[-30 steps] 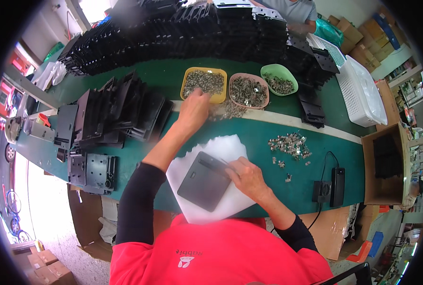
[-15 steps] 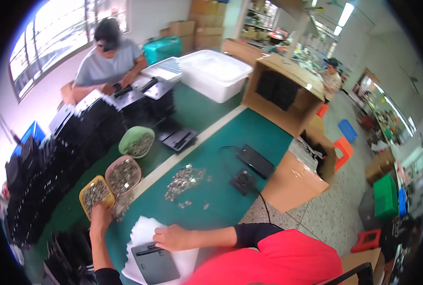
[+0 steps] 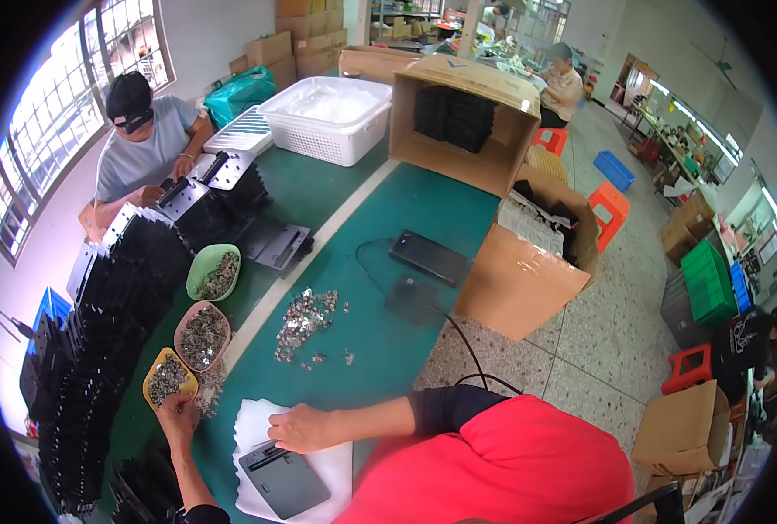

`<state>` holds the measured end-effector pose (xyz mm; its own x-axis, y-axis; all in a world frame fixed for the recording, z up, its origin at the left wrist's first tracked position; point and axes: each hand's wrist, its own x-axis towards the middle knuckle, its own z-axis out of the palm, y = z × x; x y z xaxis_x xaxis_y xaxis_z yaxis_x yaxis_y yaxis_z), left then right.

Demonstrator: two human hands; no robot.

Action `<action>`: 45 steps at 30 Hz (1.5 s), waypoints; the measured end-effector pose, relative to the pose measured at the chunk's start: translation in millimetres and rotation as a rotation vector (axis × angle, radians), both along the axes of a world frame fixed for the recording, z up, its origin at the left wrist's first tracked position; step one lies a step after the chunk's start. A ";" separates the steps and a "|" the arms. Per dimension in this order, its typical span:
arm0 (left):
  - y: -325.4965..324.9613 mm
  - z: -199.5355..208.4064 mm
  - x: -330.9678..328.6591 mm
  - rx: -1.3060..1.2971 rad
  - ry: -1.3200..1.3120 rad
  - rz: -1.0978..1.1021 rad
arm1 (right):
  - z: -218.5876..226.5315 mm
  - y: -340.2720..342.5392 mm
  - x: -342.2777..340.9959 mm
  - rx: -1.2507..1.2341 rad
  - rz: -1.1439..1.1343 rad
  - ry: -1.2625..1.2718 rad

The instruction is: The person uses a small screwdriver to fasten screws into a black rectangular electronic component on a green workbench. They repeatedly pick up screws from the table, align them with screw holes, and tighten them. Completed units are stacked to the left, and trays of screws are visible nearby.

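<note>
The green counter (image 3: 380,349) runs from the near left to the far middle, its right edge ending at the speckled floor, with open green room between the small parts and that edge. Far along it an open brown cardboard box (image 3: 458,113) lies on its side with dark parts stacked inside, and left of that sits a white plastic basket (image 3: 332,118). A second opened carton (image 3: 528,262) stands on the floor against the counter's right edge. Stacks of black plates (image 3: 118,297) fill the left side. At the near edge a white sheet (image 3: 319,467) carries a dark grey flat panel (image 3: 285,479). The right hand (image 3: 305,428) comes in from the right, forearm in a black sleeve lying across the counter, fingers curled down on the sheet at the panel's far edge; grip pressing, not closed round anything. The left hand (image 3: 177,410) reaches far-left, fingertips dipped at the rim of the yellow bowl (image 3: 167,378) of small metal parts; whether its grip is clenched on any I cannot tell. Beyond stand a pink bowl (image 3: 202,336) and a green bowl (image 3: 214,271), and a loose heap of metal parts (image 3: 305,319) lies mid-counter
</note>
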<state>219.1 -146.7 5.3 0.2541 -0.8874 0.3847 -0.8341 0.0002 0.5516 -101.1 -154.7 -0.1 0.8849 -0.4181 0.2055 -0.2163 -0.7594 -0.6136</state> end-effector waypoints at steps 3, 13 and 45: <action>1.4 -7.7 10.9 0.076 0.266 0.159 | 2.0 1.0 -0.7 0.006 -0.014 -0.012; -8.0 -31.9 28.6 -0.055 -0.232 0.255 | 1.6 1.1 -0.7 -0.003 -0.023 -0.023; -3.1 6.4 -32.0 -0.096 0.600 0.499 | -5.4 -7.2 -3.5 -0.132 -0.070 0.042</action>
